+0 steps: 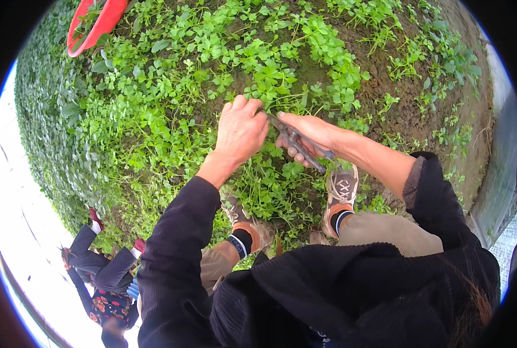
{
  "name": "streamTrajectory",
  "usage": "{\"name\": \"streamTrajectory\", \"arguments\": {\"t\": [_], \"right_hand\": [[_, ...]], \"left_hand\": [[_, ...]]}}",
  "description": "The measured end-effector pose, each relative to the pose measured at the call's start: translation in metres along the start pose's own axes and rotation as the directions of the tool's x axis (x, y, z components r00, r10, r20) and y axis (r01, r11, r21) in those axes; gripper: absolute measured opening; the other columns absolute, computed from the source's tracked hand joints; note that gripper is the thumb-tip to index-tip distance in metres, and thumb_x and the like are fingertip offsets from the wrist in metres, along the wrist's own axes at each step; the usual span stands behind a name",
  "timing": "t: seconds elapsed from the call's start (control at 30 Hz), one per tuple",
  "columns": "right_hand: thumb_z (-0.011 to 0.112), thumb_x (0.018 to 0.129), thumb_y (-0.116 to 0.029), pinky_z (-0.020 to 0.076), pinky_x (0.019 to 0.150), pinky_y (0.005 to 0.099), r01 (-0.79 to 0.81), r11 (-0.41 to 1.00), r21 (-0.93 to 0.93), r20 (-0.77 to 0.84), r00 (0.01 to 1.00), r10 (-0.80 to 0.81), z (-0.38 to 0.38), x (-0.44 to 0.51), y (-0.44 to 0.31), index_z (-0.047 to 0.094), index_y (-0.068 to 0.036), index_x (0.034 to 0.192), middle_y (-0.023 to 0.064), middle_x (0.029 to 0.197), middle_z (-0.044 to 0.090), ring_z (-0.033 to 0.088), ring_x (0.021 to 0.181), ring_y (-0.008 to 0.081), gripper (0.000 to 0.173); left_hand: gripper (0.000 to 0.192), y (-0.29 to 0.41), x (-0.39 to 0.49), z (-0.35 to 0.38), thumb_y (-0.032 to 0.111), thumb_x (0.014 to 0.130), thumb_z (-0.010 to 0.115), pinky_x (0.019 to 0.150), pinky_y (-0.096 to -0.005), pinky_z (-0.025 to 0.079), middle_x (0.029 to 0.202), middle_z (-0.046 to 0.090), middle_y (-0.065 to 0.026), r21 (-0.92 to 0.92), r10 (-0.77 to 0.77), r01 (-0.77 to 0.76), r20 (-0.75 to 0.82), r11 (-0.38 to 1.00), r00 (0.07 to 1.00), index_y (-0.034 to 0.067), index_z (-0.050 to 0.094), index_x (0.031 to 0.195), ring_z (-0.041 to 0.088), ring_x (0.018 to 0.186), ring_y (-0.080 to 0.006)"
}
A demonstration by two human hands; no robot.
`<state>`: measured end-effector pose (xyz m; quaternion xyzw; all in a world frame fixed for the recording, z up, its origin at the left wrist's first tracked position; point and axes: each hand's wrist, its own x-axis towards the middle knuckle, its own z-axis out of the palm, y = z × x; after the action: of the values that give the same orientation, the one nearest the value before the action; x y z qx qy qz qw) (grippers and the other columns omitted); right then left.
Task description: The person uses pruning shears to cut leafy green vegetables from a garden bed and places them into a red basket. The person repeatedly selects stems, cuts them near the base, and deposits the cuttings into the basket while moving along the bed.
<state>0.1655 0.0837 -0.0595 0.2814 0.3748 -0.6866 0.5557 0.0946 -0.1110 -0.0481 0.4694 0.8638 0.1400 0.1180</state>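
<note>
My right hand (314,129) is wrapped around a pair of pruning shears (292,134), whose spring and dark handles show below the thumb. The blades point up and left, toward my left hand (242,129). That hand is curled, its back to the camera, right beside the blade tips. Its fingertips are hidden, so whether they pinch any stems cannot be made out. Leafy green plants (271,80), resembling celery or parsley, grow around and beneath both hands. More of these leaves lie between my two shoes (342,187).
A red plastic basket or tub (106,21) with some greens inside stands at the upper left. Bare soil (371,93) shows to the right, near a plastic sheet (498,161) along the edge. Another person (110,278) is at the lower left. Darker broad-leaved plants (49,130) cover the far left.
</note>
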Motion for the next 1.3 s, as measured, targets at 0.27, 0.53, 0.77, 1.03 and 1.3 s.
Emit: {"name": "streamTrajectory", "arguments": {"t": [0.27, 0.53, 0.77, 1.03, 1.3], "right_hand": [[0.029, 0.100, -0.056, 0.0503, 0.052, 0.0350, -0.062, 0.998, -0.030, 0.041, 0.997, 0.063, 0.008, 0.017, 0.012, 0.055, 0.003, 0.106, 0.0047, 0.070, 0.055, 0.058, 0.059, 0.0170, 0.065], [0.025, 0.101, -0.056, 0.0509, 0.056, 0.0354, -0.076, 0.986, 0.151, 0.111, 0.992, 0.059, 0.008, 0.036, 0.014, 0.051, 0.003, 0.112, 0.0051, 0.074, 0.054, 0.057, 0.062, 0.0172, 0.066], [0.027, 0.101, -0.060, 0.0457, 0.055, 0.0352, -0.120, 0.939, 0.322, 0.225, 0.973, 0.047, 0.006, 0.037, 0.014, 0.052, 0.003, 0.115, 0.0020, 0.071, 0.051, 0.053, 0.062, 0.0158, 0.069], [0.024, 0.102, -0.054, 0.0458, 0.053, 0.0341, -0.125, 0.891, 0.437, 0.228, 0.973, 0.025, 0.009, 0.056, 0.010, 0.050, 0.004, 0.112, 0.0016, 0.065, 0.050, 0.050, 0.055, 0.0155, 0.064], [0.027, 0.102, -0.058, 0.0436, 0.049, 0.0305, -0.116, 0.920, 0.374, 0.272, 0.962, 0.011, 0.000, 0.052, 0.016, 0.052, 0.003, 0.110, -0.0022, 0.067, 0.047, 0.047, 0.053, 0.0113, 0.066]], "left_hand": [[0.009, -0.014, -0.030, 0.015, 0.011, 0.070, 0.067, 0.077, -0.0391, 0.039, 0.101, 0.058, -0.0091, 0.240, -0.144, 0.121, 0.081, 0.963, 0.986, 0.007, 0.068, 0.077, 0.051, 0.096, -0.0277], [0.011, -0.019, -0.021, 0.022, 0.010, 0.070, 0.066, 0.077, -0.0387, 0.039, 0.100, 0.056, -0.0088, 0.239, -0.147, 0.137, 0.027, 0.961, 0.989, 0.009, 0.068, 0.081, 0.051, 0.096, -0.0280], [0.011, -0.026, -0.019, 0.023, 0.014, 0.073, 0.071, 0.080, -0.0396, 0.040, 0.108, 0.059, -0.0077, 0.283, -0.204, 0.166, 0.109, 0.945, 0.973, 0.009, 0.072, 0.082, 0.051, 0.100, -0.0276], [0.009, -0.024, -0.022, 0.027, 0.014, 0.073, 0.071, 0.080, -0.0398, 0.040, 0.109, 0.059, -0.0076, 0.227, -0.203, 0.183, 0.071, 0.957, 0.976, 0.008, 0.070, 0.079, 0.052, 0.101, -0.0280], [0.009, -0.013, -0.022, 0.020, 0.011, 0.073, 0.070, 0.083, -0.0412, 0.039, 0.112, 0.059, -0.0093, 0.087, -0.347, 0.348, -0.031, 0.933, 0.938, 0.008, 0.067, 0.081, 0.050, 0.103, -0.0299]]}}
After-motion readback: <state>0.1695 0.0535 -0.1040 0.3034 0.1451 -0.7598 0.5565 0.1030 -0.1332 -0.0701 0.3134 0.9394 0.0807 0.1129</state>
